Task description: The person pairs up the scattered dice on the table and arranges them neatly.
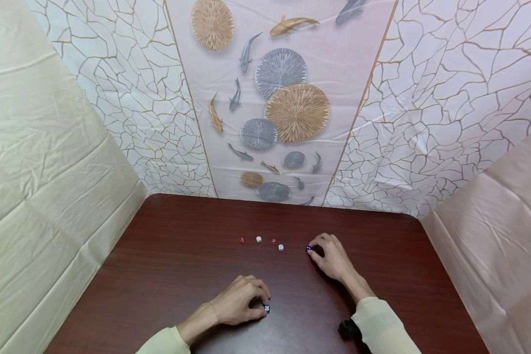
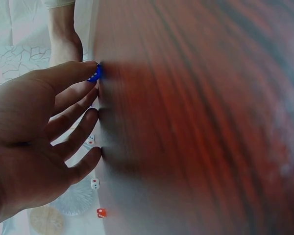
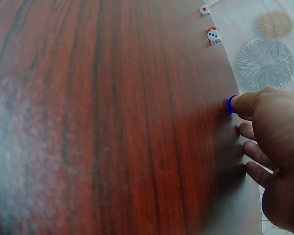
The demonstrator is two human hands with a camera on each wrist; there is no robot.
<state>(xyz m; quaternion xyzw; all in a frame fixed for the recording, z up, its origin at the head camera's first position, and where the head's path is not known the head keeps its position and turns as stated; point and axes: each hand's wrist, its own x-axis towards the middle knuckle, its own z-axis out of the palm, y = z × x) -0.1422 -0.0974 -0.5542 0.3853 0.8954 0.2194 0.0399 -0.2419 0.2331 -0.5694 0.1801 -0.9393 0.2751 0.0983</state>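
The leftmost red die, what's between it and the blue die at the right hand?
Head view, left to right: white die, other red die, second white die, then bare table up to the blue die.

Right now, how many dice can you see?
6. Farther away, left to right: a red die, a white die, another red die, another white die. The right hand pinches a blue die; the left hand pinches another blue die. Hands may hide more.

A reddish-brown table (image 1: 181,241) stood before a backdrop (image 1: 336,64) printed with fish (image 1: 288,25) and discs (image 1: 297,113), cream cloth (image 1: 40,206) hanging at left and right.
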